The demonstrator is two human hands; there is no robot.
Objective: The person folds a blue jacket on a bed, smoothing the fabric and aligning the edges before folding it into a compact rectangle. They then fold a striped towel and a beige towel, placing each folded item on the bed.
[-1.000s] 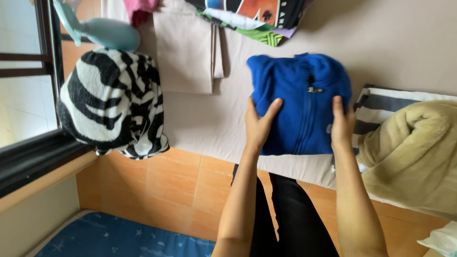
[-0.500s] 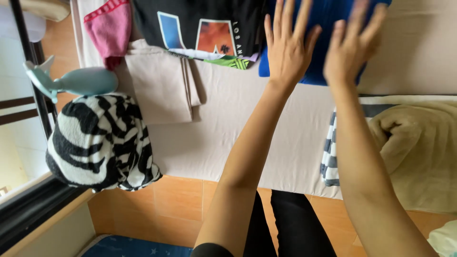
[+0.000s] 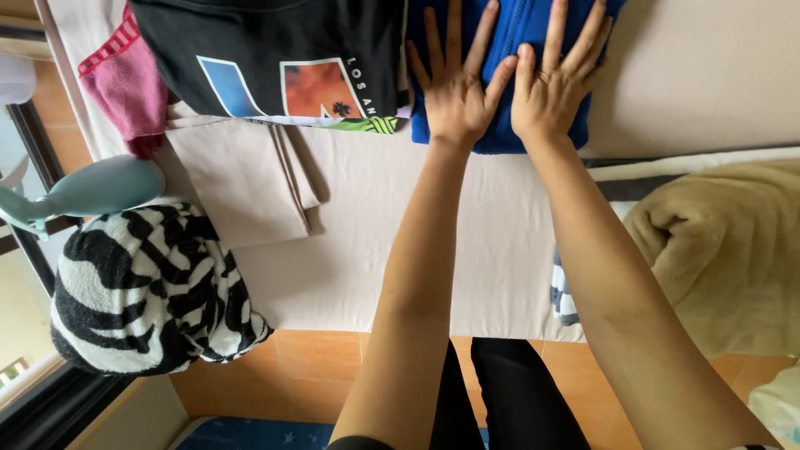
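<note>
Fingers of the left hand (image 3: 454, 92) and right hand (image 3: 550, 87) are spread wide and pressed flat on the folded blue fleece (image 3: 508, 50); nothing is gripped. The fleece is laid far back on the bed (image 3: 417, 250), its left edge touching a black printed shirt (image 3: 275, 50). Bare sheet is left open between the fleece and the bed's near edge. A beige blanket (image 3: 725, 250) is bunched at the right, a zebra-striped cloth (image 3: 142, 292) at the left edge.
</note>
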